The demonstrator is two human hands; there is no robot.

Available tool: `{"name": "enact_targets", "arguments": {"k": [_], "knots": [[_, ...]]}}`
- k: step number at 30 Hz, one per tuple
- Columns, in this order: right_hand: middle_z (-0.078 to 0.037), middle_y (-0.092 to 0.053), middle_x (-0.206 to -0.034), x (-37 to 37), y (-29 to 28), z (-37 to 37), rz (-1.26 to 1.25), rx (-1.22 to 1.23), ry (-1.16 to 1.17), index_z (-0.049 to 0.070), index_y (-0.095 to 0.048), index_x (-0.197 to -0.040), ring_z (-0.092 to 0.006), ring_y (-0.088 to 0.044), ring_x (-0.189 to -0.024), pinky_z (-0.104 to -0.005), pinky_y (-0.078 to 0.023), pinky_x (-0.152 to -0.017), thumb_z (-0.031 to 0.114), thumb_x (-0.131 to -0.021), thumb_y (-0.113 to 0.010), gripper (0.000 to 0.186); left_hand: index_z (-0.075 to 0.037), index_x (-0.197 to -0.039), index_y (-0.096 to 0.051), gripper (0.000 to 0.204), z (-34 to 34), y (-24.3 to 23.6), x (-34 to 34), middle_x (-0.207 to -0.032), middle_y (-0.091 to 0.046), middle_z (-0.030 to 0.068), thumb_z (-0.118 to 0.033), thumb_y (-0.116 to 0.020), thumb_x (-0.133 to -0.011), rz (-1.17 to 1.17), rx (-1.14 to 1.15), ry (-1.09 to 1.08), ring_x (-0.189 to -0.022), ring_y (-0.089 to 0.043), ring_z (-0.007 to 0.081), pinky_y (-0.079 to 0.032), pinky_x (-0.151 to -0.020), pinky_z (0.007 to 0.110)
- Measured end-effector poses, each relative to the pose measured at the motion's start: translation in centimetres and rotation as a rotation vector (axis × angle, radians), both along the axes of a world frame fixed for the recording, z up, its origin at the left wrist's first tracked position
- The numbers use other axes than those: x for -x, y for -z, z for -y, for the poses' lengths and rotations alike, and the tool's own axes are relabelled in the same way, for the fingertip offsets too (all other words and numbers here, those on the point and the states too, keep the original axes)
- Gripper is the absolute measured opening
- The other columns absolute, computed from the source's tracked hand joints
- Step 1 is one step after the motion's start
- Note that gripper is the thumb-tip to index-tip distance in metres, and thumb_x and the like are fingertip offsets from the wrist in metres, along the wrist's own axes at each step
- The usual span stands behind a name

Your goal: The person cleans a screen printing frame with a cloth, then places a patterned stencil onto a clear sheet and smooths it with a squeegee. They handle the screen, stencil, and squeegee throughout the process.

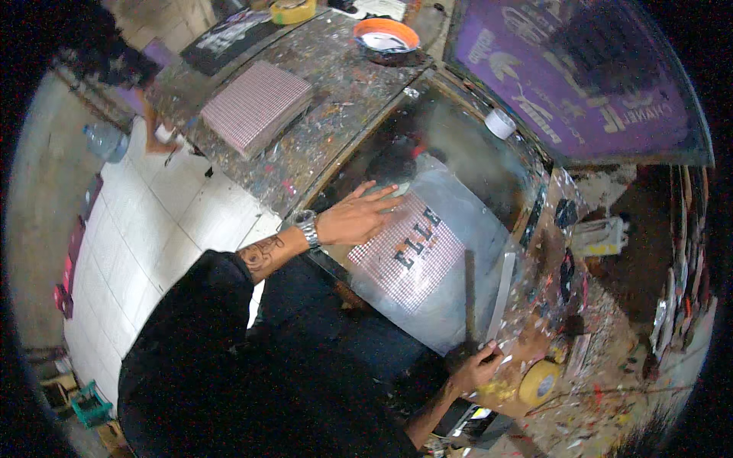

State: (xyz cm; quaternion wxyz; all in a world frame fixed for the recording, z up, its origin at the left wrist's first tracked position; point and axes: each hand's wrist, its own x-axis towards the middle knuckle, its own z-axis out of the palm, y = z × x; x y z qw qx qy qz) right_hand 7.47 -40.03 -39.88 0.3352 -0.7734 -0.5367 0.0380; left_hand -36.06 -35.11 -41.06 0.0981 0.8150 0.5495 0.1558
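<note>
Left hand (359, 217) flat, fingers spread open, pressing the dotted printed sheet (408, 259) on the glass surface (466, 145). Right hand (475, 370) closed around the squeegee handle (470, 294), long axis pointing away from the body, just right of the sheet, nearer than the left hand.

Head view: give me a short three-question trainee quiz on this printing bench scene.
1. True or false: the left hand lies flat on the dotted sheet.
2. What does the right hand hold? A) tape roll B) squeegee C) bowl
3. What colour is the bowl at the top of the bench?

Key: 1 true. 2 B, the squeegee, gripped at its lower end. 3 orange.
</note>
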Motion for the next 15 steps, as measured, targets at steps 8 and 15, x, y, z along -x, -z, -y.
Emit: {"name": "enact_targets", "arguments": {"k": [8,15], "knots": [[-0.029,-0.067,-0.121,-8.8,4.7,-2.4,0.331,-0.146,0.048,-0.007,-0.063,-0.123,-0.0452,-0.063,-0.11,-0.0492,-0.049,-0.096,0.032,-0.104,-0.06,0.044,-0.009,-0.154,-0.041,0.073,2.8,-1.8,0.3,-0.164,-0.036,0.0109,-0.042,-0.061,-0.093,-0.018,0.039,-0.051,-0.153,-0.028,0.0316,-0.015,-0.125,0.058],[-0.027,-0.068,-0.1,-6.0,3.4,-2.6,0.257,-0.141,0.01,-0.004,-0.063,-0.108,-0.0456,-0.064,-0.09,-0.0505,-0.049,-0.078,0.045,-0.104,-0.056,0.049,-0.008,-0.155,-0.039,0.075,3.4,-2.6,0.7,-0.165,-0.035,0.0095,-0.043,-0.06,-0.093,-0.046,0.022,0.017,-0.155,-0.026,0.0309,-0.014,-0.125,0.059]]}}
